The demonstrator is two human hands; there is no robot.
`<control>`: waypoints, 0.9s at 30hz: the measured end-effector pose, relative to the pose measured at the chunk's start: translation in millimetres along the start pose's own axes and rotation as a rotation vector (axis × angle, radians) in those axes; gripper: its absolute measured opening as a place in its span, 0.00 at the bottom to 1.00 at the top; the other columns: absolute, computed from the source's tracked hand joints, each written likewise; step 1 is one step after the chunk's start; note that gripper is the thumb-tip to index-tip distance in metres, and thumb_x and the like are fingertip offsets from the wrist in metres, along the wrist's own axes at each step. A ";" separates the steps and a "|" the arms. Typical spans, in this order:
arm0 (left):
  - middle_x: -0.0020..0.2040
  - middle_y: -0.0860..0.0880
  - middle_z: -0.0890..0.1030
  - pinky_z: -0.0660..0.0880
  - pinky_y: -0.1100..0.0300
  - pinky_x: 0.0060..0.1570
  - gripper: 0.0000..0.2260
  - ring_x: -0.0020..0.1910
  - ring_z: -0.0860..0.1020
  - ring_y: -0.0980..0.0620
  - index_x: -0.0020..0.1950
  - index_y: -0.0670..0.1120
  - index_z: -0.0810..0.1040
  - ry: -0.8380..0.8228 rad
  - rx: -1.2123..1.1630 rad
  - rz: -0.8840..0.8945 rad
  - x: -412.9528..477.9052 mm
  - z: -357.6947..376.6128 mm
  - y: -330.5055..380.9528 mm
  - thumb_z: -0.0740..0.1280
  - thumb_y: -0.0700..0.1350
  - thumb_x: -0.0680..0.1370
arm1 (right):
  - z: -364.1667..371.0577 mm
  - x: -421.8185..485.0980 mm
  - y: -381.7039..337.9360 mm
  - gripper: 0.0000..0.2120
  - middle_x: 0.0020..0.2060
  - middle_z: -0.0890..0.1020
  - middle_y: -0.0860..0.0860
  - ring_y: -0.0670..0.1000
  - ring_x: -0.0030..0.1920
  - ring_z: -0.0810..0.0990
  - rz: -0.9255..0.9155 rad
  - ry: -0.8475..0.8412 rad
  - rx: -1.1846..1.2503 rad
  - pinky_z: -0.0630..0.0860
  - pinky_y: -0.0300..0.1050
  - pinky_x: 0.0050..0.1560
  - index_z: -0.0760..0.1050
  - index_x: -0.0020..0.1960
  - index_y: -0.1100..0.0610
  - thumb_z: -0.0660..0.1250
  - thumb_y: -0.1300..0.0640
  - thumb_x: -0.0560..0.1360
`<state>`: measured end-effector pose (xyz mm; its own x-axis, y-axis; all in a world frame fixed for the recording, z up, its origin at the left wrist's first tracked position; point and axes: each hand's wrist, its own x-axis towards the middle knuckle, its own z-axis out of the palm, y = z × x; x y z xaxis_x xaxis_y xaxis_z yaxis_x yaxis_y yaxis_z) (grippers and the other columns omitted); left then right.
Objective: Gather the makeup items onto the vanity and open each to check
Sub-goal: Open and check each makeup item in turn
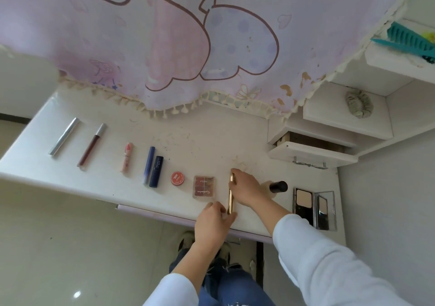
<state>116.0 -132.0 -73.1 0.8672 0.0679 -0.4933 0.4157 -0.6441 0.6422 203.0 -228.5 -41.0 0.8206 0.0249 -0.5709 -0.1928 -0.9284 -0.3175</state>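
Observation:
On the white vanity top (188,126) a slim gold tube (231,196) lies upright in the frame near the front edge. My right hand (247,188) grips its upper half; my left hand (215,221) pinches its lower end. To the left stand in a row a small blush palette (203,186), a round red pot (178,178), a dark blue lipstick (156,171), a blue tube (148,164), a pink tube (127,156), a dark red lip gloss (91,144) and a silver tube (64,136). Right of my hands are a black-capped bottle (277,186) and an open powder compact (314,209).
A pink cartoon cloth (164,46) with tassels hangs over the vanity's back. White shelves at the right hold a grey scrunchie (359,104) and a teal comb (409,39). A small drawer (310,155) stands ajar. My knees and the floor are below the front edge.

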 end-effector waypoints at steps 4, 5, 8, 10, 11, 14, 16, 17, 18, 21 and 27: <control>0.44 0.53 0.74 0.65 0.64 0.35 0.10 0.38 0.72 0.54 0.48 0.46 0.77 0.014 0.012 0.009 -2.9 -0.7 1.9 0.66 0.51 0.74 | 4.3 -0.5 1.4 0.11 0.51 0.80 0.57 0.57 0.49 0.78 0.046 0.019 0.053 0.75 0.50 0.49 0.69 0.59 0.60 0.57 0.58 0.79; 0.43 0.53 0.74 0.65 0.65 0.33 0.09 0.38 0.73 0.54 0.47 0.46 0.77 0.027 0.002 0.009 -4.7 -2.2 1.3 0.66 0.51 0.73 | 4.1 -1.2 1.6 0.13 0.52 0.80 0.57 0.56 0.50 0.78 0.066 0.020 0.093 0.74 0.49 0.49 0.69 0.62 0.59 0.58 0.57 0.79; 0.42 0.54 0.78 0.66 0.67 0.32 0.08 0.38 0.75 0.55 0.46 0.47 0.78 0.094 -0.089 0.011 -9.3 -9.8 -1.6 0.66 0.50 0.72 | 1.1 -2.2 3.6 0.14 0.51 0.78 0.56 0.55 0.48 0.77 0.138 0.060 0.253 0.74 0.47 0.46 0.67 0.63 0.59 0.59 0.56 0.79; 0.39 0.55 0.80 0.69 0.69 0.34 0.06 0.38 0.78 0.56 0.45 0.48 0.78 0.138 -0.220 0.016 -12.1 -18.9 -1.0 0.68 0.49 0.71 | -1.5 -2.3 4.8 0.13 0.49 0.78 0.55 0.54 0.46 0.78 0.203 0.090 0.363 0.77 0.48 0.45 0.68 0.60 0.60 0.61 0.56 0.78; 0.38 0.55 0.81 0.70 0.69 0.36 0.04 0.38 0.79 0.59 0.44 0.50 0.78 0.168 -0.301 0.017 -13.5 -25.0 1.0 0.69 0.48 0.71 | -2.7 -1.9 5.0 0.13 0.48 0.79 0.56 0.54 0.44 0.80 0.250 0.098 0.469 0.79 0.49 0.44 0.69 0.59 0.61 0.62 0.56 0.77; 0.38 0.58 0.82 0.72 0.70 0.41 0.02 0.41 0.80 0.64 0.43 0.52 0.80 0.291 -0.539 0.003 -12.7 -40.5 8.1 0.70 0.45 0.72 | -7.3 -4.4 2.8 0.10 0.39 0.81 0.59 0.52 0.32 0.80 0.387 0.077 0.841 0.79 0.42 0.30 0.73 0.53 0.66 0.63 0.60 0.76; 0.39 0.55 0.83 0.73 0.69 0.42 0.03 0.42 0.80 0.60 0.46 0.49 0.81 0.325 -0.693 -0.017 -8.0 -47.0 12.8 0.70 0.45 0.73 | -10.3 -11.3 -0.5 0.09 0.34 0.80 0.59 0.53 0.29 0.78 0.438 0.034 0.980 0.76 0.40 0.27 0.75 0.47 0.66 0.62 0.60 0.77; 0.40 0.53 0.84 0.74 0.67 0.42 0.04 0.42 0.81 0.56 0.47 0.48 0.81 0.319 -0.775 -0.016 -4.9 -49.2 15.3 0.70 0.44 0.74 | -11.3 -15.3 -2.0 0.10 0.33 0.80 0.59 0.53 0.29 0.79 0.460 0.008 1.028 0.76 0.40 0.27 0.75 0.45 0.65 0.61 0.59 0.78; 0.41 0.51 0.84 0.76 0.64 0.44 0.04 0.42 0.81 0.55 0.48 0.48 0.81 0.303 -0.852 -0.010 -2.3 -50.8 17.6 0.70 0.43 0.74 | -12.3 -19.5 -3.2 0.11 0.34 0.81 0.60 0.54 0.30 0.80 0.483 -0.019 1.075 0.77 0.41 0.29 0.74 0.44 0.64 0.60 0.57 0.79; 0.47 0.52 0.84 0.77 0.62 0.48 0.05 0.46 0.82 0.56 0.48 0.49 0.81 0.234 -0.977 0.030 1.9 -53.8 25.7 0.71 0.40 0.74 | -14.7 -30.4 -4.3 0.15 0.37 0.83 0.61 0.54 0.32 0.82 0.525 -0.123 1.198 0.77 0.41 0.30 0.75 0.48 0.64 0.57 0.54 0.81; 0.40 0.53 0.80 0.74 0.69 0.40 0.09 0.38 0.76 0.59 0.45 0.54 0.81 0.164 -1.021 0.097 8.2 -58.7 36.3 0.68 0.39 0.76 | -24.6 -34.2 -8.4 0.12 0.37 0.80 0.54 0.51 0.34 0.79 0.363 0.057 0.822 0.76 0.42 0.36 0.78 0.45 0.61 0.60 0.55 0.78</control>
<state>154.2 -110.1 -19.3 0.9040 0.2024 -0.3765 0.3106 0.2941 0.9039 189.7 -230.7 -0.1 0.6551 -0.2570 -0.7105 -0.7516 -0.3171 -0.5784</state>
